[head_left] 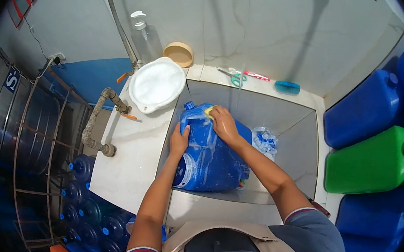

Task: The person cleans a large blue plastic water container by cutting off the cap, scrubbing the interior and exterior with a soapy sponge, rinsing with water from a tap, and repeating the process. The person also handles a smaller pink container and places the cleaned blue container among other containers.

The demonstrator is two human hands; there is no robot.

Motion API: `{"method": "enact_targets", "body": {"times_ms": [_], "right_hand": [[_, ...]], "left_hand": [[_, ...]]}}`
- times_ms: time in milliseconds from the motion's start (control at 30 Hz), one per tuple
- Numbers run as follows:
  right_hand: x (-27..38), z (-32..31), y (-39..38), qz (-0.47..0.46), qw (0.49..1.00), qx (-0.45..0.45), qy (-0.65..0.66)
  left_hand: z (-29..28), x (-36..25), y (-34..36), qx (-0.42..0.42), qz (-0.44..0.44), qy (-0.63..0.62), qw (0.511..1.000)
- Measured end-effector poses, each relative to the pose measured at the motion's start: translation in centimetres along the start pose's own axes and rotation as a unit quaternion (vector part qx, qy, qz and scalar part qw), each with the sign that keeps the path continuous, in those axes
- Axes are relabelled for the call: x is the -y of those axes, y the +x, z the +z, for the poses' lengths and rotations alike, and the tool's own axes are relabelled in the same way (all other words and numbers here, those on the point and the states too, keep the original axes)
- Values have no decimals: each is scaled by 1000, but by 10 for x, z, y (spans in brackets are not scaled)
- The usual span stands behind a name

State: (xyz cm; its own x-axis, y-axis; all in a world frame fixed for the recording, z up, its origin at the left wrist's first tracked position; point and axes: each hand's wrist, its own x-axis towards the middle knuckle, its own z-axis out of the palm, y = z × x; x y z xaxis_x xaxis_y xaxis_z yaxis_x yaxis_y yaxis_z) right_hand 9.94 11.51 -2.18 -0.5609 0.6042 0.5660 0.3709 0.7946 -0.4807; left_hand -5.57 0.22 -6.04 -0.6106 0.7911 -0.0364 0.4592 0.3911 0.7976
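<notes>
A big blue plastic jug (215, 161), streaked with white suds, lies tilted in a tiled sink (296, 131). My left hand (179, 140) is closed around the jug's handle near its small blue cap (189, 105). In my right hand (225, 125) is a yellow sponge (208, 112), pressed against the jug's soapy top. The fingertips wrap over the sponge and hide part of it. A white bowl of foam (156, 84) stands on the ledge, beyond my left hand. Beside the jug, clear and blue plastic bits (264, 140) sit in the sink, partly hidden by my right forearm.
Scissors (236, 78), a toothbrush (257, 76) and a blue brush (287, 87) lie along the back ledge. Behind the bowl are a pump bottle (146, 41) and a round tan dish (179, 54). A pipe (95, 121) rises at left; a green jug (368, 161) stands right.
</notes>
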Motion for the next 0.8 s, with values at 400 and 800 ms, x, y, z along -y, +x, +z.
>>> {"method": "enact_targets", "body": {"times_ms": [400, 800], "right_hand": [[28, 3, 144, 68, 978, 147, 130], [-34, -119, 117, 286, 918, 260, 94]], "left_hand": [[7, 36, 13, 42, 8, -92, 995], [23, -85, 23, 222, 178, -161, 945]]}}
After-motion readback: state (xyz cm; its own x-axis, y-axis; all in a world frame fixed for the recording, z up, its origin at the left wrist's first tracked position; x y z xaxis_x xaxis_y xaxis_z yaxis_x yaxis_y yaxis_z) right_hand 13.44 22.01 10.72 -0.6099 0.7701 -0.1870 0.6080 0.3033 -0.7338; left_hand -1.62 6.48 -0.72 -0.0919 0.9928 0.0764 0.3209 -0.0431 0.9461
